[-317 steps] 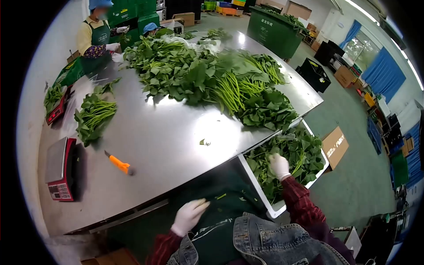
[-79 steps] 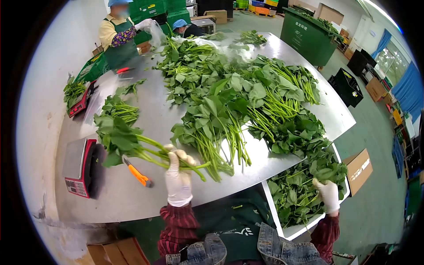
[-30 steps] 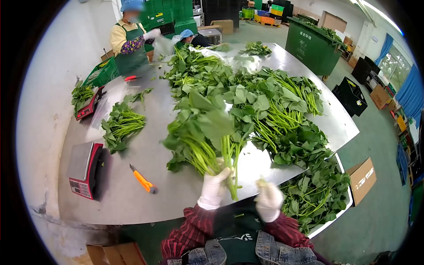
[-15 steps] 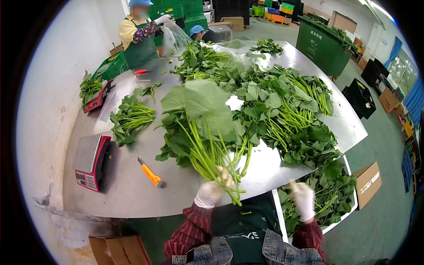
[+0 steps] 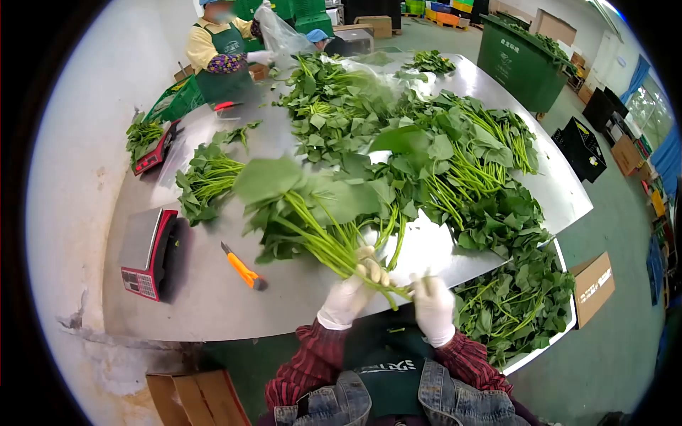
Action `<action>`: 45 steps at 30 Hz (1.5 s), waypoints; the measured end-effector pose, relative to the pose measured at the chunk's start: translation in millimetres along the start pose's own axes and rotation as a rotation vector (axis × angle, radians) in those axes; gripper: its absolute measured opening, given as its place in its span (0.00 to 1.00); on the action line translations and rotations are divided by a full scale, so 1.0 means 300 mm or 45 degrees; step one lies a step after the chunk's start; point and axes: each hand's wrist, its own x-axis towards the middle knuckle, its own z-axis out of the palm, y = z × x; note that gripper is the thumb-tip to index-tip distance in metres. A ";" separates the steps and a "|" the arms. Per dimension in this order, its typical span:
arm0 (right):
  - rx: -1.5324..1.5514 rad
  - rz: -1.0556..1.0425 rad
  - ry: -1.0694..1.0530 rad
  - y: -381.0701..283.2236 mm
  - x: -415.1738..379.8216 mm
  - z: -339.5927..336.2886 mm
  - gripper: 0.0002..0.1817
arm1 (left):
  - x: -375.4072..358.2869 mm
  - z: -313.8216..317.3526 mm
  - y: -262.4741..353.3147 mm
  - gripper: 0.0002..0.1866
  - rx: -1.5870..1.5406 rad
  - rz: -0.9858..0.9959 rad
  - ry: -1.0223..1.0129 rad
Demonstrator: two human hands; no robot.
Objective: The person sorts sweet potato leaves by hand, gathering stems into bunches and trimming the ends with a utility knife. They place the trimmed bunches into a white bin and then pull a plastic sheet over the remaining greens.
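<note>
Wrapped in a white glove, my left hand grips a bunch of leafy greens by the lower stems, above the table's front edge. The broad leaves point away from me to the upper left. My right hand, also gloved, pinches at the stem ends beside my left hand; its fingertips are slightly blurred. A large heap of leafy greens lies just beyond both hands. Left of the held bunch, an orange-handled knife rests on the metal table.
Two red scales stand on the left, near a smaller bunch of greens. A white crate full of greens is at lower right. A co-worker handles a clear plastic bag across the table. A green bin stands behind.
My right hand has moved left from above the crate to the stem ends. The held bunch has tilted further left. The co-worker's plastic bag has been raised.
</note>
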 end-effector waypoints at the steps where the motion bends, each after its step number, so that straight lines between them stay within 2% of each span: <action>1: -0.076 0.149 0.060 0.040 -0.030 -0.011 0.08 | -0.001 0.012 -0.005 0.19 -0.012 -0.013 -0.003; 2: -0.385 0.146 0.160 0.062 -0.002 -0.075 0.08 | 0.002 0.021 -0.010 0.16 -0.019 0.060 0.038; 3: -0.175 0.421 0.376 0.149 -0.015 -0.102 0.04 | 0.004 0.030 -0.011 0.14 -0.025 0.130 0.079; 4: 0.397 1.058 0.600 0.182 0.017 -0.174 0.13 | -0.001 0.030 0.019 0.11 -0.102 0.143 0.147; 6: 0.000 1.096 0.303 0.404 -0.061 -0.296 0.19 | -0.011 0.013 0.088 0.11 0.098 0.222 0.248; 7: -0.906 0.714 0.056 0.568 -0.158 -0.331 0.24 | -0.018 0.015 0.118 0.11 0.209 0.267 0.326; 9: -1.042 0.909 -0.057 0.571 -0.190 -0.406 0.28 | -0.027 0.004 0.159 0.12 0.294 0.321 0.409; 11: -0.826 0.934 -0.158 0.493 -0.129 -0.386 0.24 | -0.035 -0.018 0.186 0.13 0.382 0.376 0.494; 13: 0.126 0.656 -0.242 0.364 -0.070 -0.187 0.20 | -0.041 -0.038 0.204 0.18 0.451 0.420 0.494; 14: 0.516 1.176 -0.403 0.179 0.049 -0.158 0.18 | -0.040 -0.041 0.200 0.22 0.444 0.426 0.485; 16: 0.708 1.196 -0.825 0.085 0.140 -0.018 0.20 | -0.049 -0.034 0.213 0.22 0.367 0.359 0.500; 17: 0.677 0.764 -0.822 0.134 0.121 0.116 0.20 | -0.056 -0.031 0.220 0.22 0.286 0.291 0.518; 19: 0.716 0.712 -0.834 0.139 0.178 0.259 0.18 | -0.073 -0.032 0.231 0.22 0.255 0.284 0.513; 21: 0.942 1.215 -0.788 0.107 0.242 0.334 0.15 | -0.088 -0.036 0.237 0.22 0.225 0.279 0.503; 22: 0.948 1.209 -0.778 0.080 0.261 0.336 0.15 | -0.096 -0.042 0.239 0.22 0.310 0.336 0.525; 23: 0.900 1.146 -0.588 0.057 0.279 0.334 0.15 | -0.101 -0.049 0.244 0.22 0.395 0.397 0.545; 24: 0.849 1.079 -0.403 0.039 0.292 0.326 0.15 | -0.106 -0.057 0.252 0.16 0.374 0.416 0.559; 25: 0.925 1.016 -0.395 -0.023 0.320 0.250 0.15 | -0.103 -0.061 0.257 0.16 0.378 0.424 0.553; 27: 0.906 0.935 -0.467 -0.143 0.353 0.098 0.16 | -0.104 -0.061 0.256 0.09 0.440 0.443 0.633; 28: 0.808 0.825 -0.524 -0.157 0.358 0.066 0.17 | -0.092 -0.037 0.250 0.05 0.418 0.440 0.653; 29: 0.810 0.822 -0.524 -0.137 0.345 0.082 0.17 | -0.077 -0.024 0.230 0.05 0.420 0.443 0.652; 31: 0.437 0.366 -0.334 -0.073 0.292 0.156 0.16 | -0.041 0.005 0.180 0.06 0.348 0.351 0.728; 32: 0.462 0.219 -0.321 -0.066 0.268 0.164 0.13 | -0.021 0.025 0.153 0.07 0.409 0.297 0.707; 33: 0.465 0.210 -0.334 -0.062 0.237 0.170 0.13 | -0.015 0.042 0.123 0.08 0.467 0.237 0.698; 35: 0.213 -0.126 -0.249 -0.077 0.176 0.167 0.09 | -0.004 0.013 0.060 0.12 0.405 0.162 0.632; 36: 0.290 -0.155 -0.228 -0.075 0.139 0.187 0.04 | 0.011 0.006 0.037 0.13 0.434 0.186 0.611; 38: 0.297 -0.153 -0.238 -0.062 0.105 0.197 0.03 | 0.019 -0.017 0.013 0.13 0.463 0.204 0.589; 41: 0.278 -0.096 -0.201 -0.064 0.072 0.179 0.03 | 0.012 -0.026 -0.007 0.15 0.330 0.075 0.660; 43: 0.147 -0.153 -0.056 -0.052 0.056 0.154 0.04 | 0.015 -0.017 -0.019 0.16 0.287 0.078 0.638; 45: 0.319 0.014 0.105 -0.061 0.063 0.070 0.06 | 0.022 0.021 -0.012 0.14 0.221 0.095 0.638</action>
